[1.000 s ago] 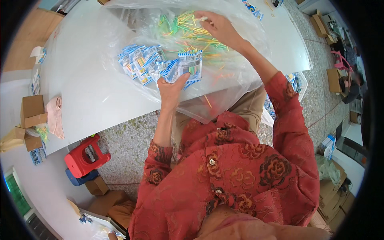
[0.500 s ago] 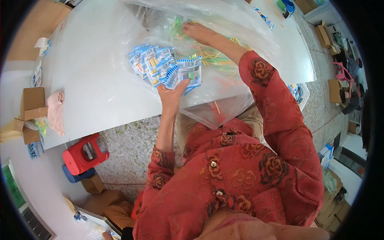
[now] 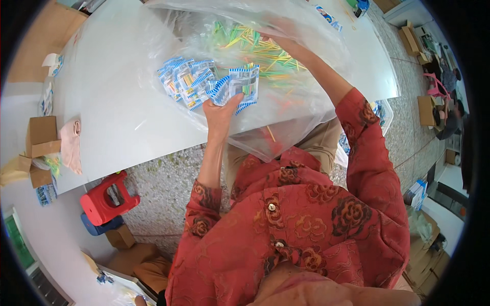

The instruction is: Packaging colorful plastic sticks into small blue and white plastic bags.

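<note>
My left hand [image 3: 222,109] pinches a small blue-and-white packet [image 3: 244,84] between thumb and fingers. It is clear in the middle, and coloured sticks show inside. Left of it, several similar packets [image 3: 186,81] lie in an overlapping pile on the white table. My right hand [image 3: 279,36] reaches inside a large clear plastic bag [image 3: 291,127] spread over the table. Film and blur cover its fingers, so their pose cannot be made out. Beneath and beside that hand, loose thin sticks [image 3: 260,51] in yellow, green and orange are scattered in the bag.
The white table [image 3: 117,112] has a pink cloth [image 3: 71,145] and cardboard boxes [image 3: 42,135] at its left edge. A red stool [image 3: 97,201] stands on the floor at left. By the right edge is a white basket [image 3: 385,115] of packets.
My right hand has moved right and under the bag's film, uncovering more sticks. My left hand keeps its packet, now slightly apart from the pile.
</note>
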The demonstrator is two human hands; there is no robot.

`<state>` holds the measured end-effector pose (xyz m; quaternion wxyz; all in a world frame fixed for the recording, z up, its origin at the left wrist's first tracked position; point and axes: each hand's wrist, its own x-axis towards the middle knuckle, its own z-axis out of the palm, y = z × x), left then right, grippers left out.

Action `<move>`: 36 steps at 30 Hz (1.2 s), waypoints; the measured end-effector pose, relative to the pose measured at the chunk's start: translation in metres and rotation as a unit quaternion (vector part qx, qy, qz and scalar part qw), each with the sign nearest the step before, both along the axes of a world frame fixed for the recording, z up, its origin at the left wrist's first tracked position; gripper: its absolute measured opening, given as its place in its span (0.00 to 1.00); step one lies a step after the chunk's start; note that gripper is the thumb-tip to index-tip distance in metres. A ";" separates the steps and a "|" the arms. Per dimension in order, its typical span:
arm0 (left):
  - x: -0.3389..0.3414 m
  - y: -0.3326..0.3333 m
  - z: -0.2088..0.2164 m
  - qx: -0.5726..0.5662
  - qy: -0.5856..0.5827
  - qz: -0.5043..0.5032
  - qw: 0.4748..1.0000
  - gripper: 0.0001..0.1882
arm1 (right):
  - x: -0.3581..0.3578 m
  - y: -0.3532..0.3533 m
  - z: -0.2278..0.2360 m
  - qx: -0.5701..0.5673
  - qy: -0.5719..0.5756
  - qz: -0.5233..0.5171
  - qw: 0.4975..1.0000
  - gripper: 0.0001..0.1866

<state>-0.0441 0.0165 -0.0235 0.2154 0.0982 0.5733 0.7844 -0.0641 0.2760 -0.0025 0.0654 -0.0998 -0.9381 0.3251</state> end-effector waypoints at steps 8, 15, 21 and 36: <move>0.013 0.028 0.001 -0.001 -0.017 -0.024 1.000 0.13 | 0.063 -0.020 0.046 -0.260 0.144 -0.032 0.954 0.15; 0.016 0.030 -0.002 0.000 -0.028 -0.037 0.999 0.17 | 0.080 -0.048 0.059 -0.124 0.234 -0.048 0.963 0.12; 0.016 0.027 -0.002 0.017 -0.034 -0.038 0.999 0.18 | 0.080 -0.037 0.053 0.172 0.349 0.048 0.920 0.12; 0.013 0.026 0.008 0.026 -0.035 -0.025 0.999 0.17 | 0.092 -0.068 0.065 -0.119 0.248 0.060 0.960 0.10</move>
